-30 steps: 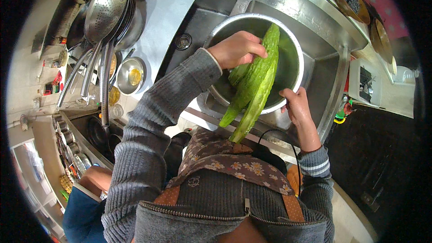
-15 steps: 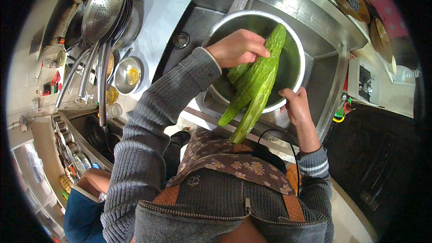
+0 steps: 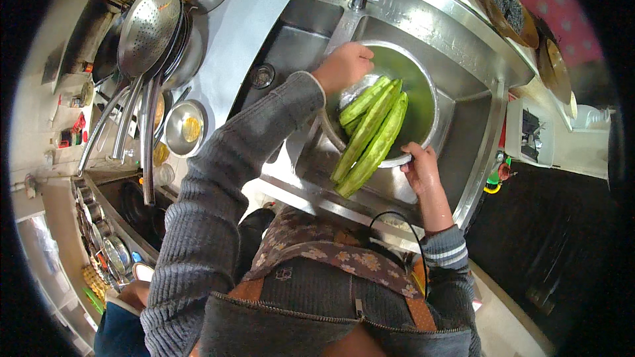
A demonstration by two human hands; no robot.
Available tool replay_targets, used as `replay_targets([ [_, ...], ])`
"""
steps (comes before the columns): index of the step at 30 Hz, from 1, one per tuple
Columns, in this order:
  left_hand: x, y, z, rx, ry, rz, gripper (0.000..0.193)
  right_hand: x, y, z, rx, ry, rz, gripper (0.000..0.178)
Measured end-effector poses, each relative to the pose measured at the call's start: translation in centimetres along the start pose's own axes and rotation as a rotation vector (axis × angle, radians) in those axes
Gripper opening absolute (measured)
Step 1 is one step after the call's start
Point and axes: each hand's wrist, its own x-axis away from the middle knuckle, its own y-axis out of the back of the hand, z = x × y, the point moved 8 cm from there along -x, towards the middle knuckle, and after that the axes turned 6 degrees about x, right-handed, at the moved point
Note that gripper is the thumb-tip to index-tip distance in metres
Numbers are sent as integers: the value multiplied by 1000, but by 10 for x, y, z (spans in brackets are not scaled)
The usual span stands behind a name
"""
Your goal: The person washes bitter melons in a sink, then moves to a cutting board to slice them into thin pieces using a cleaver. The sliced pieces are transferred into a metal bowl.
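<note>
Long, tapering green gourd pieces (image 3: 380, 140), glossy and ridged, slant inside a round, smooth metal pot (image 3: 421, 102), ends jutting past its rim at seven o'clock. They lie between the right grip (image 3: 422, 170), grasping the rim at five, and the left grip (image 3: 344, 67) at eleven, whose closure one cannot tell.

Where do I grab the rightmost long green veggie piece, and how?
Probably pinch the green veggie piece across its lower end, coming from your body's side: it slants toward you, and that end juts over the near rim of the pot.
</note>
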Motion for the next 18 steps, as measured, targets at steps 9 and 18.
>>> replay_targets([
  [9, -142, 42, 23, -450, -268, -232, 58, -66, 1, -21, -165, -76, -125, 9],
  [18, -227, 34, 63, -581, -84, -45, 68, -107, 8, -41, -246, -164, -155, 10],
])
